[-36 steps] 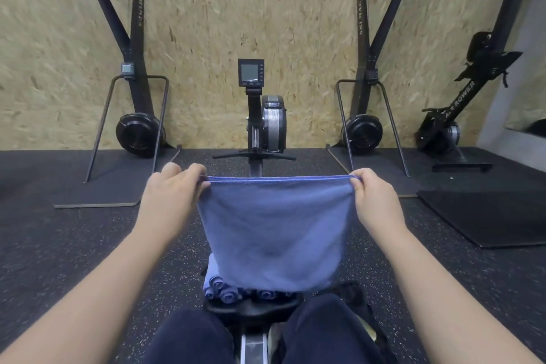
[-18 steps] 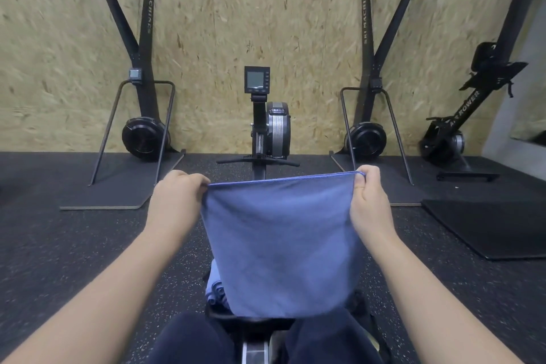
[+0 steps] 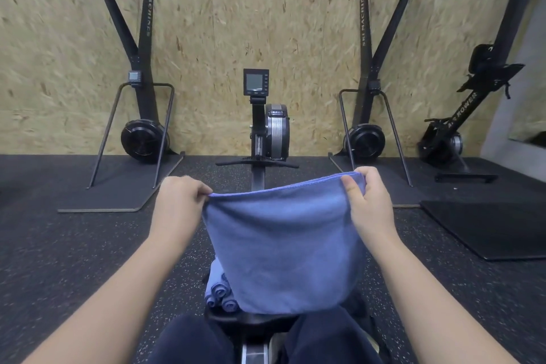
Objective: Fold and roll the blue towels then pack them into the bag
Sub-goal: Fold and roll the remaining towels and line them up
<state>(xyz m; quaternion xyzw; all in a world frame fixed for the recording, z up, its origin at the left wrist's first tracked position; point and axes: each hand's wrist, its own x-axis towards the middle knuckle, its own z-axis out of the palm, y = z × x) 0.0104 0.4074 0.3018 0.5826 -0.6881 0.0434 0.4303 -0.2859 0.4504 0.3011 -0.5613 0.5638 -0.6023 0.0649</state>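
Observation:
A blue towel (image 3: pixel 283 248) hangs in the air in front of me, folded over so its top edge runs between my hands. My left hand (image 3: pixel 177 204) pinches the top left corner. My right hand (image 3: pixel 367 204) pinches the top right corner, held slightly higher. Behind the towel's lower left edge several rolled blue towels (image 3: pixel 220 292) lie on the black seat (image 3: pixel 251 319) of the rowing machine. The hanging towel hides whatever lies behind it, and I cannot make out the bag.
I sit astride the rowing machine (image 3: pixel 266 127), my dark-trousered knees at the bottom. Two ski machines (image 3: pixel 141 127) (image 3: pixel 366 127) stand against the chipboard wall. A folded rower (image 3: pixel 461 115) leans at the right. A black mat (image 3: pixel 487 230) lies on the speckled floor.
The towel has dropped lower and closer to me. My right hand has risen a little above the left, so the top edge now slants. The view has tilted upward.

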